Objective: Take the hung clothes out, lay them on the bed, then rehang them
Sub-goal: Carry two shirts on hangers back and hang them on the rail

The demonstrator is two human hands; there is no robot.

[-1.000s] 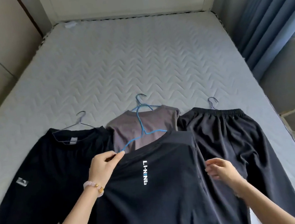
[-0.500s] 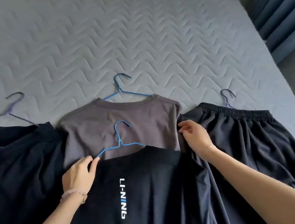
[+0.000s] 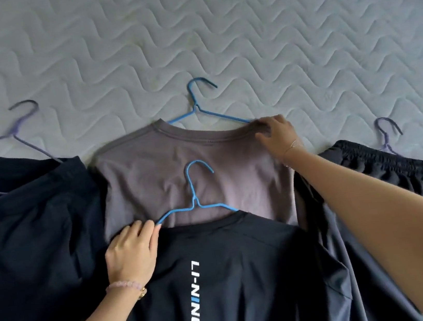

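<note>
A black shirt with white lettering (image 3: 222, 281) lies nearest me on a blue hanger (image 3: 196, 206), overlapping a grey-brown shirt (image 3: 168, 171) on a second blue hanger (image 3: 197, 105). My left hand (image 3: 130, 250) grips the black shirt's left shoulder at the hanger's arm. My right hand (image 3: 277, 134) pinches the grey-brown shirt's right shoulder by its hanger's end. A black garment (image 3: 29, 226) on a purple hanger (image 3: 18, 130) lies to the left. Dark shorts (image 3: 404, 187) on a purple hanger (image 3: 387, 133) lie to the right.
All the clothes rest on a grey quilted mattress (image 3: 215, 37), which stretches away beyond the hangers. A dark strip shows at the top right corner past the mattress edge.
The view has dropped closer to the bed. My right hand moved up from beside the shorts to the grey-brown shirt's right shoulder. My left hand stayed on the black shirt's shoulder.
</note>
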